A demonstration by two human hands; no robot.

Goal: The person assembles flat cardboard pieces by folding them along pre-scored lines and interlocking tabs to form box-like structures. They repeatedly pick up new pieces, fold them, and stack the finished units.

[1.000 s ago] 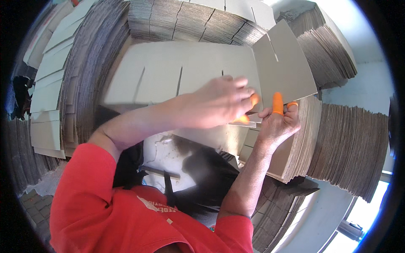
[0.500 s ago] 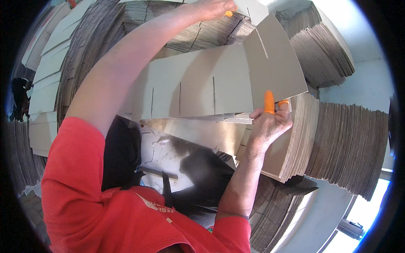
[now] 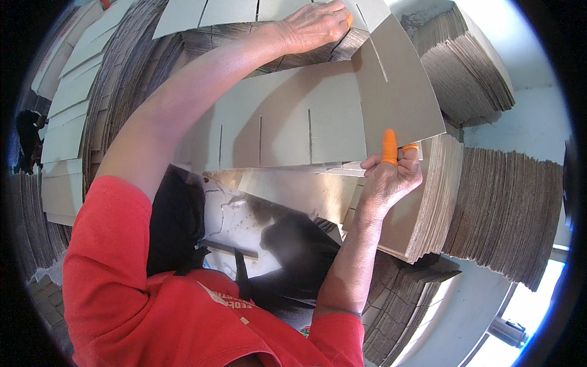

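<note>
My left hand [image 3: 312,25] presses flat, fingers spread, on the far stack [image 3: 202,12]; my right hand [image 3: 388,177] pinches the slotted cardboard sheet [image 3: 318,122]; best lift evenly.

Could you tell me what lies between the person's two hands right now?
In the head view, the slotted grey cardboard sheet spans between the left hand and right hand.

The fingertips of the left hand [image 3: 312,25] were hidden behind the edge of the slotted cardboard sheet [image 3: 318,125], so the grip could not be confirmed. The upper cardboard sheet [image 3: 208,11] was cut off by the top edge. The palm of the right hand [image 3: 386,178] faced away; only its orange finger cot [image 3: 389,147] was clear. The dark object [image 3: 27,144] at far left was too small to identify.
</note>
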